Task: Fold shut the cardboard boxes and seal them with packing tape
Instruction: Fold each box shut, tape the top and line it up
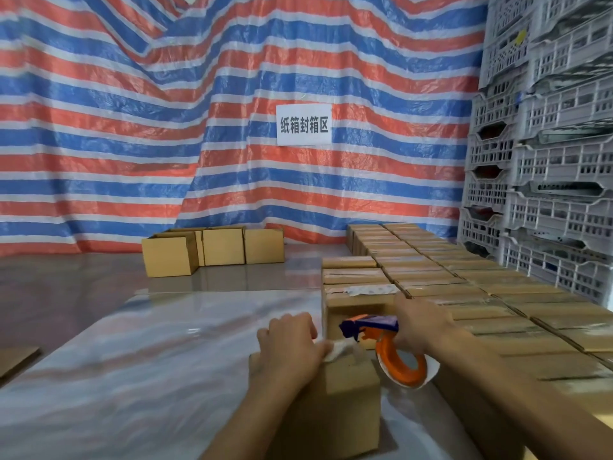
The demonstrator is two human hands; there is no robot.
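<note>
The step in hand looks like starting a strip of tape on the small box (345, 393). The box sits on the desk (166, 360) right in front of the person, and its top looks shut. To do this well, the left hand should keep the tape end (336, 351) pushed flat so it does not peel up. The right hand should then pull the tape gun along the middle seam in one straight go, keeping the tape tight. After that, rub the strip down over both ends so it sticks to the sides (a wrinkly strip will not hold well).

The left hand (288, 346) lies on top of the box. Its fingers are bent over the far edge and its thumb is by the white tape end. The right hand (421, 327) is wrapped around the tape gun (386, 355). It holds the gun just past the box's right corner, with the roll hanging low. Sealed boxes (481, 293) sit in rows on the right.
</note>
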